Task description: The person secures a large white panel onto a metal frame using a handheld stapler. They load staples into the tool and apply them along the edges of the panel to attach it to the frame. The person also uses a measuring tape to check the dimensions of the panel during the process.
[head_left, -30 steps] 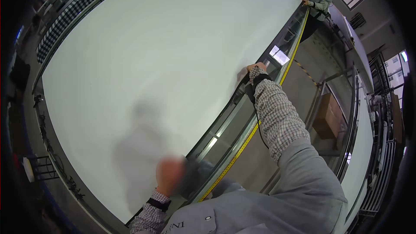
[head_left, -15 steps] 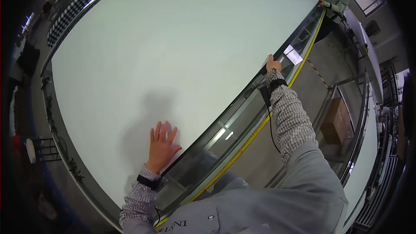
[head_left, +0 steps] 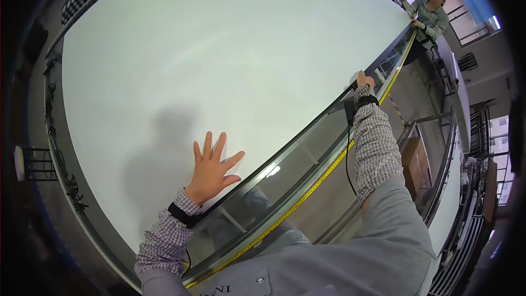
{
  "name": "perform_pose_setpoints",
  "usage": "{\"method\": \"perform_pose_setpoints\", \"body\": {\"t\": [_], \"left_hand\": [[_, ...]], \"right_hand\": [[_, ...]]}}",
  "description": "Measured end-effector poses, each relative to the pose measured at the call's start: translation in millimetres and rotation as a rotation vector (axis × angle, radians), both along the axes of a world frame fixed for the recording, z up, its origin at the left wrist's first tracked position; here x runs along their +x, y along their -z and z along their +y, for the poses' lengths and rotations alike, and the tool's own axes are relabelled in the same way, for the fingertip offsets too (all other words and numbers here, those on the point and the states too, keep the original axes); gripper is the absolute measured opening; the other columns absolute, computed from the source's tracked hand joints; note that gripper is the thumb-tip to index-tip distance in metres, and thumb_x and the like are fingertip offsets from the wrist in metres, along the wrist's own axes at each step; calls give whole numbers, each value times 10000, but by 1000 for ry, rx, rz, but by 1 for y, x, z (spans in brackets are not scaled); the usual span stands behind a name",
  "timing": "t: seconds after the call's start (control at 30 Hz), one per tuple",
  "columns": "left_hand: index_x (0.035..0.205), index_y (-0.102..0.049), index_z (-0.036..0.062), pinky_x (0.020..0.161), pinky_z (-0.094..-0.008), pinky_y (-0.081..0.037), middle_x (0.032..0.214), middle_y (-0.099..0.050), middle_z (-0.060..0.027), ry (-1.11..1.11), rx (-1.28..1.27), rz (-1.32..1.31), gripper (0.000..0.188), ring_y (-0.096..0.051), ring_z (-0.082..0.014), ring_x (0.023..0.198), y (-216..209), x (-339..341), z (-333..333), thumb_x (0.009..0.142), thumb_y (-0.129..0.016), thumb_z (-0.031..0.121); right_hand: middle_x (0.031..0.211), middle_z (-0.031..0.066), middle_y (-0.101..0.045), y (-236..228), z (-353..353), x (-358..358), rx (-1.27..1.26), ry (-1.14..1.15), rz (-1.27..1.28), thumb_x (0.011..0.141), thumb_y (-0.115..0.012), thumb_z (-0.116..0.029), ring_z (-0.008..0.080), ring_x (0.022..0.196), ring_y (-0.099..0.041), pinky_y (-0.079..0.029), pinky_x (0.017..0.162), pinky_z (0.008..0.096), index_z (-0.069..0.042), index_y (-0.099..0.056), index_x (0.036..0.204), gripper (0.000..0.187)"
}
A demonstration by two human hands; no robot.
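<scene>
A large white sheet (head_left: 246,66) covers most of a glass-topped table, with a dark strip along its near right edge. My left hand (head_left: 212,171) lies on the sheet close to that edge, palm down, fingers spread wide, holding nothing. Farther along the same edge, my right hand (head_left: 365,80) is closed at the strip, its fingers curled. A small dark thing shows beside it, but what the fingers grip is hidden. Bare glass (head_left: 285,172) shows between the sheet and a yellow measuring tape (head_left: 307,194) running along the table's rim.
A co-worker (head_left: 430,19) stands at the far right end with hands at the sheet's edge. Right of the table are a cardboard box (head_left: 415,163) and metal frames. Beyond the left rim stands a stool (head_left: 34,164). A black cable (head_left: 347,167) hangs by my right forearm.
My right hand has moved slightly right along the edge. My left hand has spread its fingers wider and shifted slightly right. The view has tilted, showing more of the co-worker and windows.
</scene>
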State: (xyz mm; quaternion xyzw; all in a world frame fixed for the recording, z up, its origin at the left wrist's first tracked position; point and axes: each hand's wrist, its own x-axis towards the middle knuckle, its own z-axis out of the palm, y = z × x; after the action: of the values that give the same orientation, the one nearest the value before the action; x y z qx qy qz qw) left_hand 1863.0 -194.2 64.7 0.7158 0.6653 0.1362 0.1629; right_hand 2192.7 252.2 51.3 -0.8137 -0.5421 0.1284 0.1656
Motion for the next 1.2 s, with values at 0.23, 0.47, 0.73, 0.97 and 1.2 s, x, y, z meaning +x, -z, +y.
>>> {"method": "perform_pose_setpoints", "body": {"t": [0.23,0.47,0.73,0.97,1.2], "left_hand": [[1241,-482,276,937,-696,-118,1430,-108,-192,49,-52,1,627,-35,-471,1294,-5,-2,-1,662,-692,394],[1228,-494,286,937,-691,-121,1424,-135,-190,44,-55,-11,612,-58,-470,1290,-5,-3,-1,659,-690,400],[1175,-538,289,941,-684,-124,1406,-169,-202,82,-87,-4,588,-76,-470,1287,-14,4,2,623,-720,380],[1195,-509,175,985,-627,-139,1406,-185,-197,32,-113,22,718,-101,-403,1313,-4,-25,-11,547,-774,335],[1248,-410,127,992,-623,-40,1409,-139,-247,-26,-250,174,719,-70,-456,1300,4,-81,-81,705,-590,562]], "right_hand": [[803,284,-601,16,-3,6,97,37,74,765,-479,-425,393,810,-584,-438,741,468,122,-600,815,563],[860,306,-592,13,-2,4,94,23,149,745,-529,-405,406,846,-577,-439,762,447,132,-586,841,549],[908,208,-610,4,34,-1,72,254,664,767,-568,-391,300,844,-582,-444,717,405,105,-559,964,534],[1023,238,-585,30,53,17,-143,134,293,835,-460,-418,339,960,-560,-433,807,416,78,-533,1069,554],[1096,255,-549,33,51,43,-15,129,-18,870,-378,-429,352,1021,-535,-408,888,415,92,-561,1042,578]]}}
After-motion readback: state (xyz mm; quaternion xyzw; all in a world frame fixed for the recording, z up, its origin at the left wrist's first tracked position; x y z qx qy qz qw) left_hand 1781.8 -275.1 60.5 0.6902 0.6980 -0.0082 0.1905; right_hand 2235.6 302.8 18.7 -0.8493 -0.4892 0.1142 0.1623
